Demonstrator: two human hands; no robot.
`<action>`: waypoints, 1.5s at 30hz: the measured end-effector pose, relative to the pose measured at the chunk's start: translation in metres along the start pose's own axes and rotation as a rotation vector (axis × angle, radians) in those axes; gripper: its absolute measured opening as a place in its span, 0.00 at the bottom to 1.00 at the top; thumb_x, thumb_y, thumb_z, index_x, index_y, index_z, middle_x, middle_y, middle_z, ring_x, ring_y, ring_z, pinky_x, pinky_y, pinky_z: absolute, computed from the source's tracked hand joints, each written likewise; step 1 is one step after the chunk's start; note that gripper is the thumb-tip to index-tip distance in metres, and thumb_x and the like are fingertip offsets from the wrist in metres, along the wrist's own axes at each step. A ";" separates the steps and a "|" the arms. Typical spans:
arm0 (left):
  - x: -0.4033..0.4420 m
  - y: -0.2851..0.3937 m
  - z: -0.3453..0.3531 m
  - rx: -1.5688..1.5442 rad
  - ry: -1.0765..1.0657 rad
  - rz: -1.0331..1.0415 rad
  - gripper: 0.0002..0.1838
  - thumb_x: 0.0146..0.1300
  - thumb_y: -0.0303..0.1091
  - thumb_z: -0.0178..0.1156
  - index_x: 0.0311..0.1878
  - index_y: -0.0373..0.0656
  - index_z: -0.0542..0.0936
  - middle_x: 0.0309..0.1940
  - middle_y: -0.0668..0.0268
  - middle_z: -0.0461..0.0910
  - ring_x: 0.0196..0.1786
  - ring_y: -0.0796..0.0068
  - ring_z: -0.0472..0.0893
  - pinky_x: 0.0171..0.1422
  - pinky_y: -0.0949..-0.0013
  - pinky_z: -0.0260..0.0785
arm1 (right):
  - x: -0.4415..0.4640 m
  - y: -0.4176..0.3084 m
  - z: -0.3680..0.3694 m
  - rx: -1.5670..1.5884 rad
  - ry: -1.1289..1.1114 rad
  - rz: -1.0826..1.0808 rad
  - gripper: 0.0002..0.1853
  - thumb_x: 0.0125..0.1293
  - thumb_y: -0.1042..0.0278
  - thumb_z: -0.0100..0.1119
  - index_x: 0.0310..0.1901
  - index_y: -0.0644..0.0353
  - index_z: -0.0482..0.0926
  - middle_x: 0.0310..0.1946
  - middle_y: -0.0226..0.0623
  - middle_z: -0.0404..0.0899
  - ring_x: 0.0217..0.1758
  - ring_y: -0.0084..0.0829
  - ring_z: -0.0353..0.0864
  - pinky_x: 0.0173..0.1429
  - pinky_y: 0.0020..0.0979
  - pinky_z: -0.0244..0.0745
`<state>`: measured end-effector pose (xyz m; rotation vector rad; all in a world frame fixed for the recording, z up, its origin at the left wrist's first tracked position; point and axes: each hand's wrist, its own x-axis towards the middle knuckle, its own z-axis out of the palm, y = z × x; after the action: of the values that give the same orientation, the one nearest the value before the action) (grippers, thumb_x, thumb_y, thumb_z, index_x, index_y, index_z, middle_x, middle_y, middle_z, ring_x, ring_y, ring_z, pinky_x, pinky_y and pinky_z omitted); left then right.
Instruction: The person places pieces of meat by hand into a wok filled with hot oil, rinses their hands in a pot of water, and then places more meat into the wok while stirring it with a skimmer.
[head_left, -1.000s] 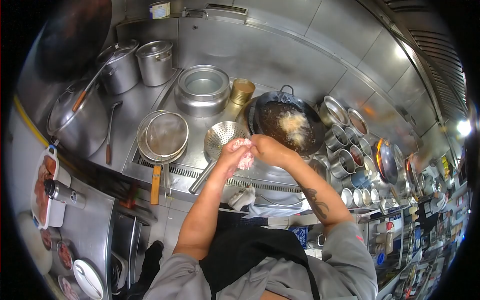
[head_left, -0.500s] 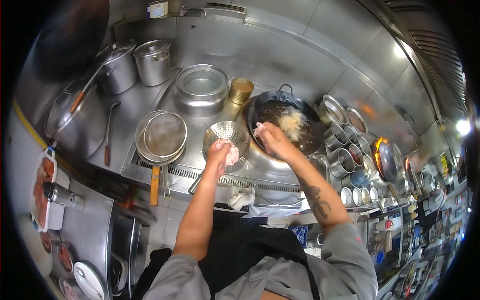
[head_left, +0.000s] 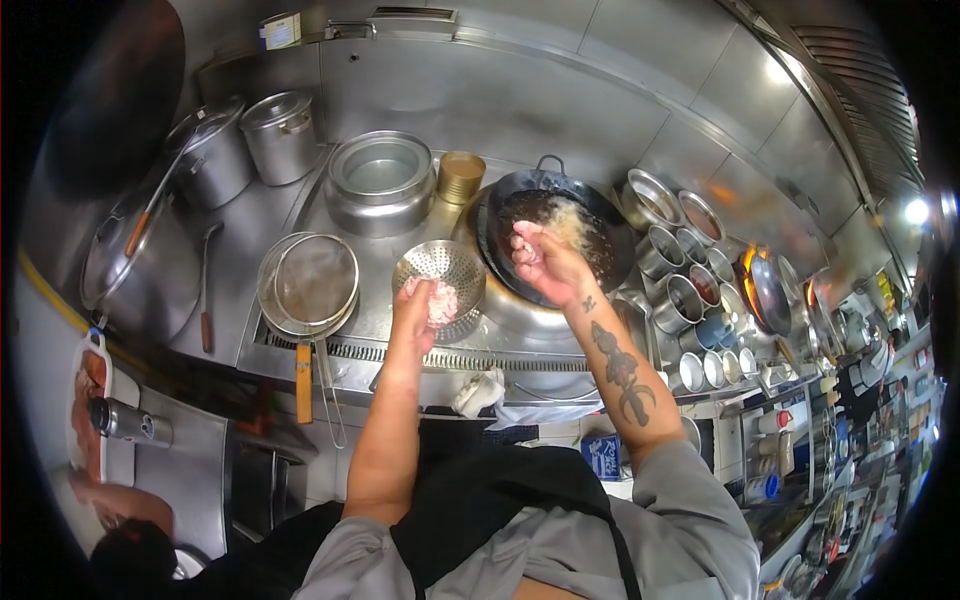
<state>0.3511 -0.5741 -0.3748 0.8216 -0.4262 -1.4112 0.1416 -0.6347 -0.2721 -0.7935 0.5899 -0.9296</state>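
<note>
My left hand [head_left: 411,318] is closed around a clump of pale pink raw meat [head_left: 441,300]. It is held over a perforated metal strainer [head_left: 466,262], whose bowl sits left of the wok. My right hand [head_left: 552,264] is over the near left side of the black wok [head_left: 622,262], its fingers curled and palm partly turned up. A small piece of the pink meat [head_left: 527,230] shows at its fingertips. Inside the wok, pale battered-looking food [head_left: 568,222] bubbles in dark oil.
Left of the strainer lie round mesh sieves [head_left: 315,280]. Behind stand a wide metal pot [head_left: 380,205] and a tin can [head_left: 461,178]. Several metal containers [head_left: 678,300] crowd the right, near a flaming wok [head_left: 768,295]. Another person's arm [head_left: 125,500] reaches in at lower left.
My right hand has turned palm-up and shifted slightly left near the wok's edge. My left hand keeps the meat over the strainer. Another person has appeared at lower left. The view has shifted slightly.
</note>
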 end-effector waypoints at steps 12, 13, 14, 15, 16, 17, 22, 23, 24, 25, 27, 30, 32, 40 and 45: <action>-0.004 0.010 -0.008 -0.141 -0.146 -0.098 0.15 0.63 0.40 0.48 0.48 0.42 0.73 0.40 0.60 0.80 0.42 0.64 0.82 0.42 0.60 0.77 | -0.026 -0.052 -0.032 -1.243 0.174 -0.576 0.22 0.71 0.54 0.51 0.22 0.59 0.72 0.16 0.30 0.68 0.16 0.23 0.63 0.22 0.25 0.58; -0.006 0.011 -0.008 -0.149 -0.169 -0.100 0.15 0.63 0.38 0.48 0.48 0.41 0.73 0.40 0.59 0.80 0.42 0.64 0.82 0.43 0.59 0.78 | -0.019 -0.045 -0.054 -1.383 0.149 -0.605 0.21 0.71 0.56 0.51 0.23 0.61 0.73 0.16 0.33 0.70 0.17 0.26 0.66 0.24 0.28 0.61; -0.008 0.011 -0.008 -0.156 -0.194 -0.101 0.15 0.63 0.36 0.48 0.49 0.40 0.73 0.40 0.59 0.80 0.42 0.64 0.82 0.43 0.59 0.78 | -0.013 -0.040 -0.072 -1.524 0.122 -0.635 0.20 0.70 0.58 0.52 0.24 0.63 0.74 0.16 0.35 0.71 0.18 0.30 0.68 0.26 0.31 0.64; -0.009 0.012 -0.007 -0.164 -0.218 -0.102 0.15 0.63 0.35 0.48 0.50 0.39 0.72 0.40 0.58 0.80 0.42 0.63 0.83 0.43 0.59 0.79 | -0.009 -0.034 -0.094 -1.665 0.094 -0.664 0.18 0.70 0.60 0.52 0.25 0.64 0.76 0.17 0.38 0.72 0.19 0.33 0.71 0.29 0.34 0.67; -0.012 0.013 -0.005 -0.153 -0.224 -0.105 0.15 0.63 0.34 0.48 0.51 0.38 0.72 0.41 0.58 0.80 0.42 0.63 0.83 0.44 0.59 0.79 | -0.006 -0.028 -0.121 -1.725 0.102 -0.613 0.17 0.68 0.62 0.53 0.26 0.65 0.76 0.18 0.42 0.74 0.22 0.37 0.73 0.31 0.37 0.68; -0.015 0.013 -0.004 -0.144 -0.230 -0.107 0.15 0.62 0.33 0.48 0.51 0.38 0.72 0.42 0.57 0.79 0.43 0.63 0.82 0.45 0.59 0.79 | -0.003 -0.022 -0.153 -1.785 0.110 -0.562 0.15 0.67 0.63 0.53 0.27 0.66 0.77 0.20 0.46 0.75 0.24 0.41 0.75 0.33 0.39 0.70; -0.018 0.007 -0.009 -0.067 -0.210 -0.085 0.16 0.62 0.27 0.48 0.53 0.35 0.71 0.44 0.57 0.79 0.45 0.65 0.82 0.49 0.61 0.78 | -0.006 -0.033 -0.273 -1.963 0.433 -0.228 0.08 0.60 0.72 0.54 0.37 0.66 0.80 0.30 0.55 0.79 0.36 0.52 0.80 0.44 0.43 0.75; -0.023 0.011 -0.007 -0.036 -0.227 -0.079 0.16 0.61 0.25 0.49 0.53 0.35 0.71 0.44 0.57 0.79 0.45 0.65 0.82 0.49 0.62 0.78 | -0.016 -0.051 -0.256 -2.096 0.498 -0.317 0.10 0.58 0.74 0.54 0.40 0.66 0.80 0.33 0.56 0.79 0.39 0.53 0.80 0.46 0.43 0.75; -0.025 0.013 -0.005 -0.005 -0.247 -0.071 0.16 0.61 0.23 0.49 0.53 0.35 0.71 0.45 0.57 0.79 0.45 0.66 0.82 0.50 0.63 0.78 | -0.024 -0.067 -0.228 -2.054 0.539 -0.451 0.11 0.57 0.75 0.54 0.42 0.66 0.79 0.35 0.56 0.79 0.40 0.54 0.79 0.47 0.43 0.75; -0.025 0.011 -0.004 0.014 -0.251 -0.059 0.17 0.60 0.22 0.50 0.54 0.35 0.71 0.45 0.57 0.79 0.45 0.67 0.81 0.50 0.63 0.78 | -0.033 -0.081 -0.196 -2.007 0.577 -0.583 0.13 0.56 0.77 0.54 0.44 0.66 0.79 0.38 0.56 0.78 0.42 0.54 0.79 0.47 0.44 0.75; -0.025 0.007 0.000 0.051 -0.257 -0.028 0.18 0.59 0.20 0.52 0.54 0.35 0.71 0.45 0.58 0.79 0.45 0.68 0.81 0.50 0.65 0.77 | -0.039 -0.104 -0.139 -1.927 0.478 -0.828 0.16 0.57 0.75 0.55 0.48 0.63 0.79 0.41 0.56 0.77 0.43 0.50 0.79 0.50 0.41 0.74; -0.022 0.000 0.004 0.060 -0.313 0.001 0.19 0.56 0.18 0.56 0.53 0.36 0.72 0.44 0.60 0.80 0.45 0.70 0.81 0.50 0.67 0.77 | -0.055 -0.099 -0.023 -1.678 0.229 -0.747 0.16 0.58 0.77 0.56 0.49 0.62 0.78 0.40 0.51 0.78 0.40 0.44 0.80 0.46 0.36 0.75; -0.020 -0.002 0.011 0.094 -0.339 0.023 0.18 0.56 0.18 0.57 0.52 0.35 0.73 0.43 0.60 0.80 0.45 0.71 0.81 0.50 0.67 0.76 | -0.052 -0.073 0.016 -1.578 -0.017 -0.627 0.18 0.59 0.74 0.59 0.53 0.61 0.76 0.41 0.45 0.78 0.38 0.35 0.80 0.45 0.33 0.76; -0.032 0.012 0.029 0.300 -0.506 0.121 0.24 0.56 0.18 0.56 0.58 0.36 0.70 0.45 0.64 0.77 0.46 0.76 0.79 0.50 0.72 0.75 | 0.003 0.017 0.040 -1.567 -0.547 -0.465 0.22 0.56 0.72 0.64 0.53 0.65 0.76 0.40 0.47 0.78 0.38 0.34 0.80 0.45 0.32 0.75; -0.037 0.014 0.020 0.191 -0.487 0.105 0.27 0.56 0.17 0.54 0.61 0.34 0.66 0.49 0.60 0.76 0.50 0.72 0.80 0.51 0.70 0.75 | 0.011 0.024 0.040 -1.296 -0.342 -0.096 0.15 0.61 0.75 0.61 0.49 0.71 0.77 0.34 0.36 0.81 0.34 0.25 0.80 0.38 0.27 0.76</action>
<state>0.3411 -0.5440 -0.3437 0.5891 -0.9755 -1.4830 0.1879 -0.6226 -0.2691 -2.0989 0.8346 -0.3752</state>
